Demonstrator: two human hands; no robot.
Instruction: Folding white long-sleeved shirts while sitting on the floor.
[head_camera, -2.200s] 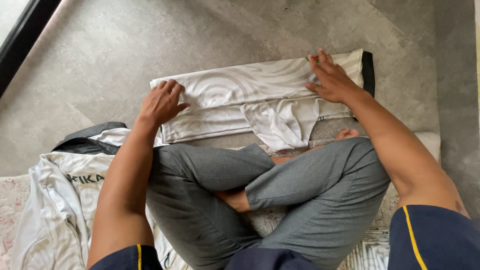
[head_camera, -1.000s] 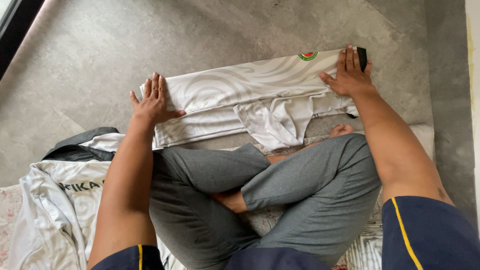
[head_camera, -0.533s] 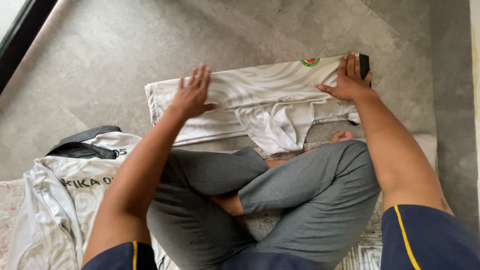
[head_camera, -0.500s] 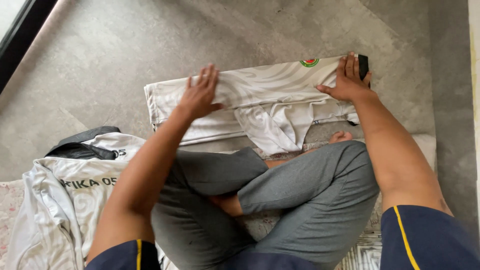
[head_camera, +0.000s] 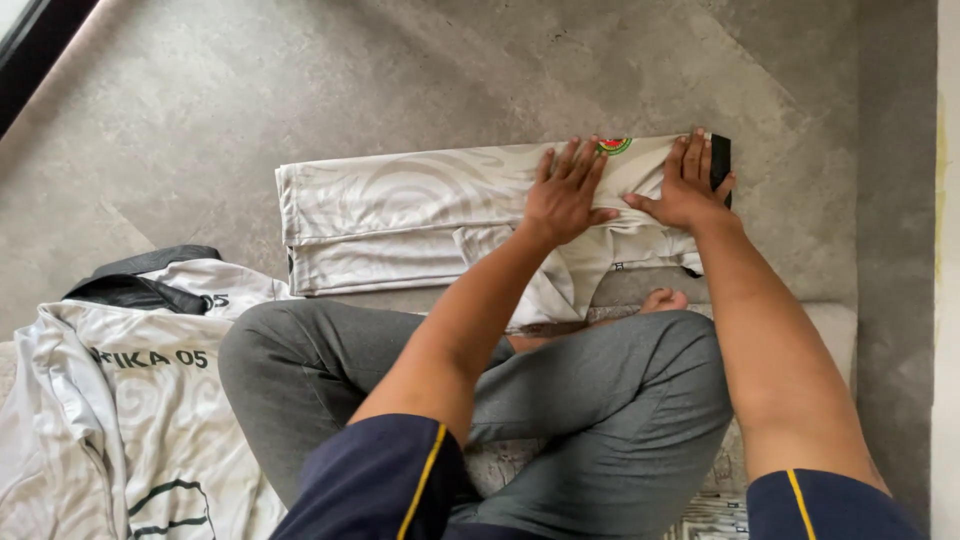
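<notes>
A white garment (head_camera: 400, 215) with a faint swirl pattern lies folded into a long strip on the grey floor in front of my crossed legs. A small green and red badge (head_camera: 614, 146) sits near its right end. My left hand (head_camera: 563, 192) presses flat on the garment, fingers spread, just left of the badge. My right hand (head_camera: 688, 185) lies flat on the garment's right end, beside a black trim edge (head_camera: 719, 163). Both hands are close together, and neither grips anything.
A second white jersey (head_camera: 130, 390) with dark lettering and a black collar lies crumpled at my left on the floor. My crossed legs in grey trousers (head_camera: 560, 400) fill the lower middle. A dark window frame (head_camera: 40, 45) runs along the upper left corner.
My left hand slid rightward along the folded garment from its left end to beside my right hand. My right hand stayed at the right end.
</notes>
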